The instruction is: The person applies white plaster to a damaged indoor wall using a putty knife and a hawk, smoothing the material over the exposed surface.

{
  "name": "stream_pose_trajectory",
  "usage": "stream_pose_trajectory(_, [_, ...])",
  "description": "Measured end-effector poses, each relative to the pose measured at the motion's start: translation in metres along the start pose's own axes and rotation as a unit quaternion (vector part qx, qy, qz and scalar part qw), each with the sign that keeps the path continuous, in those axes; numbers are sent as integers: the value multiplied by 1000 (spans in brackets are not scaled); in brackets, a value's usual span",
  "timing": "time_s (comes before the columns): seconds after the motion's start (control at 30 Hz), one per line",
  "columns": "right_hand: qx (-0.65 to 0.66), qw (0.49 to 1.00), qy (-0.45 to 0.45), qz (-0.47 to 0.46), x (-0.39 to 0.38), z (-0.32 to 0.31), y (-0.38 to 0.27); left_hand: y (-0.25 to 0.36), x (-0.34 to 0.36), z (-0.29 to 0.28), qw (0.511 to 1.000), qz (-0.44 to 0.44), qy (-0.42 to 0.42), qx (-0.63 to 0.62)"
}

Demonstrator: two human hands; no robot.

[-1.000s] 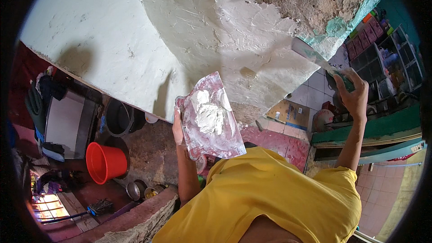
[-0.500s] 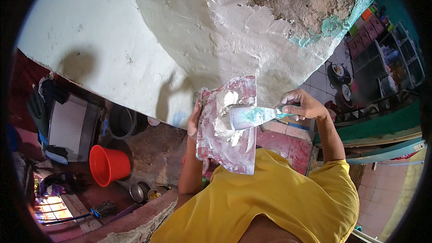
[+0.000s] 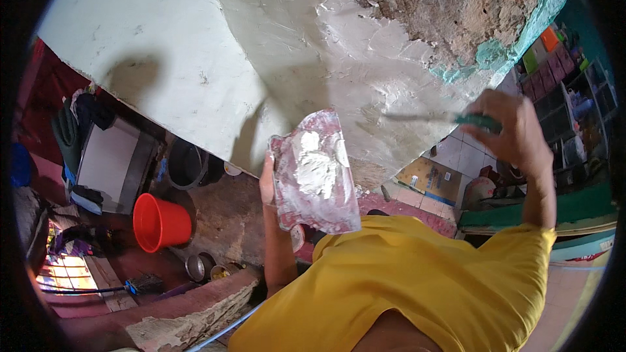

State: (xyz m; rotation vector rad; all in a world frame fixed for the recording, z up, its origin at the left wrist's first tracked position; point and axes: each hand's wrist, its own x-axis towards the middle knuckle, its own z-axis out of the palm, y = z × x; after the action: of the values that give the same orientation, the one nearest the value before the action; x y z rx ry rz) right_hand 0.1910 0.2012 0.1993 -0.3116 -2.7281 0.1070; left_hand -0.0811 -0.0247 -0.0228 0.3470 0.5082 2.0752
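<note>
My left hand [image 3: 267, 181] grips the left edge of a flat reddish board [image 3: 292, 212] smeared with white. A heap of white plaster [image 3: 315, 168] sits on the board's upper middle. Out to the right, my right hand [image 3: 515, 132] is closed round the green handle of a putty knife [image 3: 427, 118]. Its blade shows edge-on, pointing left across the white plastered wall [image 3: 365, 81]; whether it touches the wall I cannot tell. Higher up lies a rough bare brown patch [image 3: 450, 10], bordered by flaking turquoise paint [image 3: 492, 55].
To the lower left, a red bucket [image 3: 162, 223] stands on the floor near a dark tub [image 3: 186, 164] and metal bowls [image 3: 197, 266]. A broom [image 3: 143, 283] lies by a low ledge [image 3: 189, 319]. Shelves with kitchen things [image 3: 574, 111] are at the far right.
My right hand has carried the putty knife from the plaster on the board up and right to the wall. The board has tilted and shifted slightly left.
</note>
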Motion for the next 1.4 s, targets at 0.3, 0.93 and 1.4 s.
stream_pose_trajectory(0.3, [-225,973,25,-50,79,-30,-58,7,-1,-37,998,-61,20,20])
stream_pose_trajectory(0.93, [-338,938,77,12,89,-77,-25,18,-2,-57,991,-56,61,101])
stream_pose_trajectory(1.4, [-285,957,42,31,80,-41,-26,8,-1,-60,995,-85,26,42])
